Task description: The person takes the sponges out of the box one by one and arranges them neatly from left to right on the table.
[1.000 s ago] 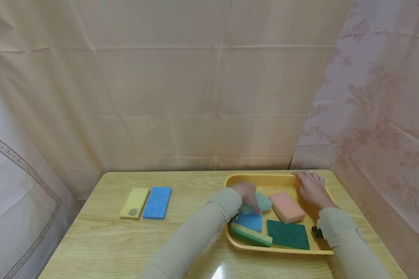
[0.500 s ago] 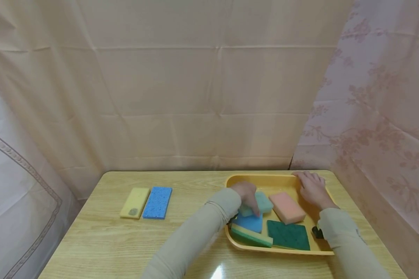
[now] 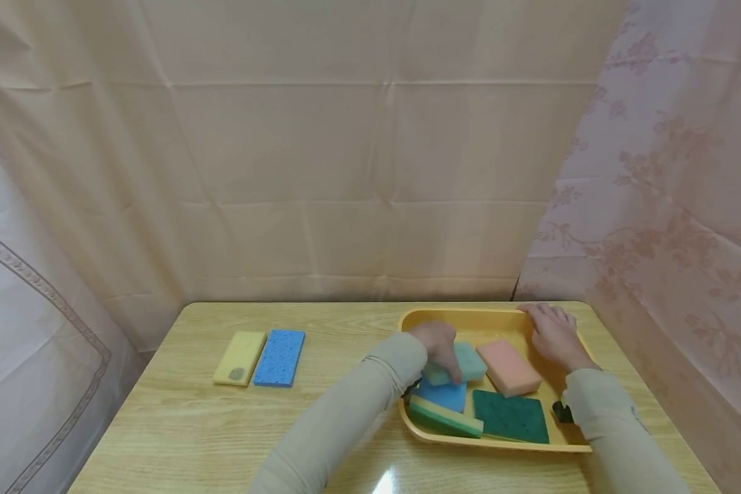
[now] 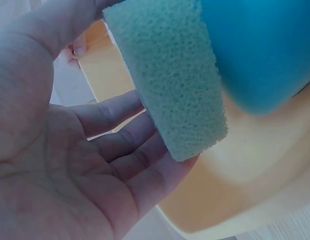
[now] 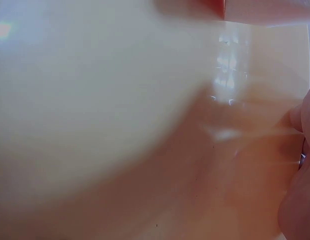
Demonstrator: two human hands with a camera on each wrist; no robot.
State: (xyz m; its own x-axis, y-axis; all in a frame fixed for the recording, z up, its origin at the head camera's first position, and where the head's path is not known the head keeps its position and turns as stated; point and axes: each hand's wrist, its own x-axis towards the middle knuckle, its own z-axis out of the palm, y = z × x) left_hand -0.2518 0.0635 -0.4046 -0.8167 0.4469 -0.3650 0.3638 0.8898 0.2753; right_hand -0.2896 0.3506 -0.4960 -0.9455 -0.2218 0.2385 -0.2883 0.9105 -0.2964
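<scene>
In the head view my left hand (image 3: 438, 346) is in the left part of a yellow plastic tray (image 3: 475, 442), gripping a pale green sponge (image 3: 469, 360). The left wrist view shows this sponge (image 4: 170, 80) between thumb and fingers, its porous face toward the camera. Partly beneath it in the head view lies a blue sponge (image 3: 447, 396). My right hand (image 3: 556, 336) holds the tray's far right rim, fingers over the edge; the right wrist view catches only part of that hand (image 5: 299, 200) at its border.
Also inside the tray are a pink sponge (image 3: 509, 368), a dark green scouring pad (image 3: 511, 416) and a yellow-and-green scrub sponge (image 3: 444, 417) leaning on the near left wall. On the table's left side a yellow sponge (image 3: 239, 357) and a speckled blue sponge (image 3: 279, 358) lie side by side.
The pale green sponge has shifted slightly to the right in my left hand's grip. My right hand has kept its place on the tray rim.
</scene>
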